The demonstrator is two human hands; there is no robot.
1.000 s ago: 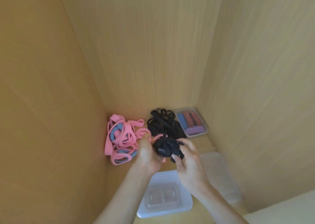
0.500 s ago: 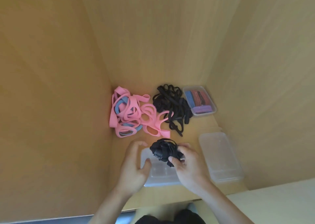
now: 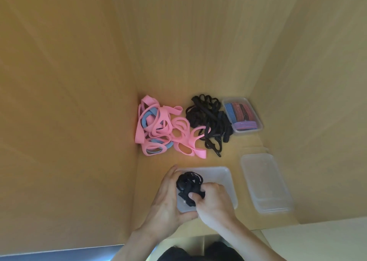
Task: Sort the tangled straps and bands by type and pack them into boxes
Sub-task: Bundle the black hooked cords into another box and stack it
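My right hand (image 3: 214, 203) grips a rolled bundle of black straps (image 3: 189, 183) and holds it inside a clear plastic box (image 3: 224, 181) at the near middle of the shelf. The left end of that box is held by my left hand (image 3: 164, 201), fingers along the far corner and thumb on the near edge. A tangle of pink and blue bands (image 3: 156, 125) lies at the back left. Beside it, to the right, is a loose pile of black straps (image 3: 208, 121).
A small clear box (image 3: 258, 127) with blue, red and purple striped bands stands at the back right. An empty clear container (image 3: 266, 183) lies to the right of the box I hold. Wooden walls close in at left, back and right.
Both hands carried the black bundle from beside the piles back toward me and down into the clear box. My left hand released the bundle and took the box's left end.
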